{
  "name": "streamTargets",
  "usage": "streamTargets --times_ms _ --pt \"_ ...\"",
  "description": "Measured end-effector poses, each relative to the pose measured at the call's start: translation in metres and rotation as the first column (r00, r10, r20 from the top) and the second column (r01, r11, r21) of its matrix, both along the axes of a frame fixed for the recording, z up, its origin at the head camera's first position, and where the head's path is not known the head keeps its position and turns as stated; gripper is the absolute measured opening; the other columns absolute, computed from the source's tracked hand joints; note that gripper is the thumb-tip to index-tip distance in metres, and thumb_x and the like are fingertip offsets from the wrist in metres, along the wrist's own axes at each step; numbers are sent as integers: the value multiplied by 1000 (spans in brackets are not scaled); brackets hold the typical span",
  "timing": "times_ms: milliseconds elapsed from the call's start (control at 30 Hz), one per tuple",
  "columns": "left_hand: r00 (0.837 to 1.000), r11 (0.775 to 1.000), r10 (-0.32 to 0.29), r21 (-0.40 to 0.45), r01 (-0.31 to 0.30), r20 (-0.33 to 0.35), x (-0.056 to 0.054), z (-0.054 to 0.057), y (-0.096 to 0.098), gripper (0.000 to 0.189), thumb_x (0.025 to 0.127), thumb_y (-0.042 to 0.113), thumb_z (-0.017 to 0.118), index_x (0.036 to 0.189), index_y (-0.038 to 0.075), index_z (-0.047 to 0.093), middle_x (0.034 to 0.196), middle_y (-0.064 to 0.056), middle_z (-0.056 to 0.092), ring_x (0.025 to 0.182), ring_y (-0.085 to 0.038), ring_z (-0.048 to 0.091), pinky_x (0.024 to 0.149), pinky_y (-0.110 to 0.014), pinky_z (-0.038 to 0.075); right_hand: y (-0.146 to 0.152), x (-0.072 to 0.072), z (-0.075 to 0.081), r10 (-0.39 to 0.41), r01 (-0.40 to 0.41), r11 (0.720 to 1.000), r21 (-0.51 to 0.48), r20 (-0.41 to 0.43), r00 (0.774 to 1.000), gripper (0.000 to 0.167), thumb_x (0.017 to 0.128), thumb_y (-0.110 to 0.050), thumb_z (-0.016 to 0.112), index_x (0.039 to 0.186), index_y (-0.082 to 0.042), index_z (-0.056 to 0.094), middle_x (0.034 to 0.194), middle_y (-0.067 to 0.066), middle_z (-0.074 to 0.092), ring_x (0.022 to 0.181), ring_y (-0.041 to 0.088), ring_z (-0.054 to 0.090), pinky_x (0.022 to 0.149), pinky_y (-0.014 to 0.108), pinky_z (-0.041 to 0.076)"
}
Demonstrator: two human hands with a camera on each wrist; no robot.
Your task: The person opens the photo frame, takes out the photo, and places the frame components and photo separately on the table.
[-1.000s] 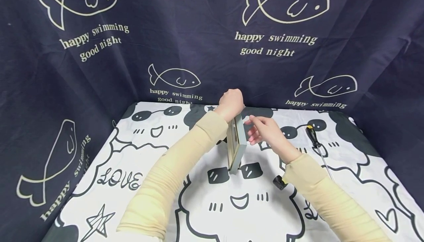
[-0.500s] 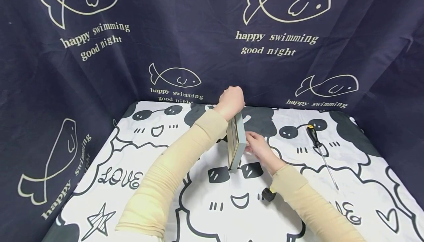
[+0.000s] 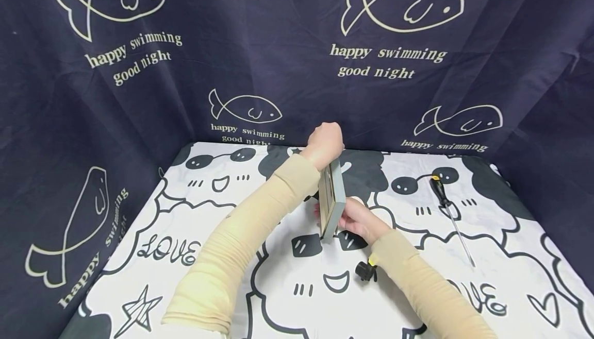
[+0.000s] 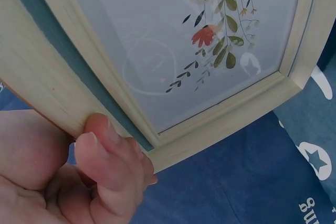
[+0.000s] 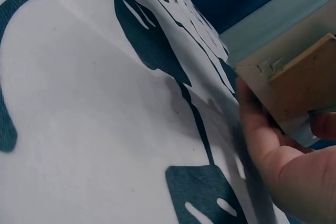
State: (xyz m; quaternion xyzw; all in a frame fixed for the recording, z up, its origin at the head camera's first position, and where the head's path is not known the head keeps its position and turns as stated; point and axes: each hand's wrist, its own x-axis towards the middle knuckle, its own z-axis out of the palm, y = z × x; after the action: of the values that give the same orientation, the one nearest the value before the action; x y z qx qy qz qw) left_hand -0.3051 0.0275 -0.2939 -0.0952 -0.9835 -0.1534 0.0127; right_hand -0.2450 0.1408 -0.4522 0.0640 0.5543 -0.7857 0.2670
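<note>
A picture frame (image 3: pixel 339 187) stands on edge above the cloth in the head view, its pale blue side facing right. My left hand (image 3: pixel 326 142) grips its far upper end. In the left wrist view, curled fingers (image 4: pixel 113 174) pinch the pale wooden border near a corner, and a flower print (image 4: pixel 226 35) shows under the glazing. Lower down, my right hand (image 3: pixel 361 218) holds the near part, with fingertips emerging on the left side. The right wrist view shows the thumb over the brown backing (image 5: pixel 307 80) and a finger around the edge.
A screwdriver (image 3: pixel 438 190) with a black and yellow handle lies to the right on the black-and-white printed cloth (image 3: pixel 223 282). Dark blue curtain (image 3: pixel 287 45) closes off the back and sides. A small black device (image 3: pixel 366 271) sits at the right wrist.
My right hand has moved from beside the picture frame down and left, and now grips its lower part. The left hand and the frame have stayed nearly still.
</note>
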Motion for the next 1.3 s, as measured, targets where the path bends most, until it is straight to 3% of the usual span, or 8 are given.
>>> streamTargets --times_ms 133,333,600,900,1067,1300 --pt "1000 1000 9 2 -9 -8 -2 -2 0 25 88 30 66 99 8 70 92 -8 70 73 -18 67 63 -30 56 -1 -1 -2 26 -26 1000 -8 -5 1000 25 96 0 36 83 -7 56 78 1 67 73 10 65 67 23 55" --pt "1000 1000 7 5 -7 2 -1 -5 -2 26 88 31 65 98 8 71 93 -8 70 75 -19 68 63 -31 56 2 -2 -3 99 -99 994 -44 -6 995 21 100 -3 32 102 2 52 90 9 69 83 21 68 77 35 56" --pt "1000 1000 -5 11 5 15 -1 -8 -4 23 88 32 65 94 10 71 85 -5 68 71 -18 65 62 -30 54 11 1 -1 109 -108 993 52 -14 994 32 99 -9 35 119 12 46 90 8 71 84 20 69 75 35 57" --pt "1000 999 -15 45 15 -4 -8 -16 -12 24 86 34 65 81 10 67 77 -4 64 67 -18 62 56 -29 50 20 3 4 140 -137 987 82 -38 989 29 101 -13 33 97 -1 60 87 7 71 80 16 68 71 30 56" --pt "1000 996 -23 82 23 -2 -7 -17 -23 23 86 29 63 77 8 64 75 -6 61 66 -20 60 55 -30 48 23 4 7 143 -130 978 161 -68 987 25 99 -7 32 109 3 52 82 2 66 76 12 65 69 29 56" --pt "999 995 -35 92 36 -18 -7 -22 -32 26 86 30 63 67 11 61 73 -6 62 66 -20 61 58 -30 51 29 6 10 175 -146 965 219 -119 977 35 94 -2 32 123 15 44 83 3 67 78 13 65 70 30 56"
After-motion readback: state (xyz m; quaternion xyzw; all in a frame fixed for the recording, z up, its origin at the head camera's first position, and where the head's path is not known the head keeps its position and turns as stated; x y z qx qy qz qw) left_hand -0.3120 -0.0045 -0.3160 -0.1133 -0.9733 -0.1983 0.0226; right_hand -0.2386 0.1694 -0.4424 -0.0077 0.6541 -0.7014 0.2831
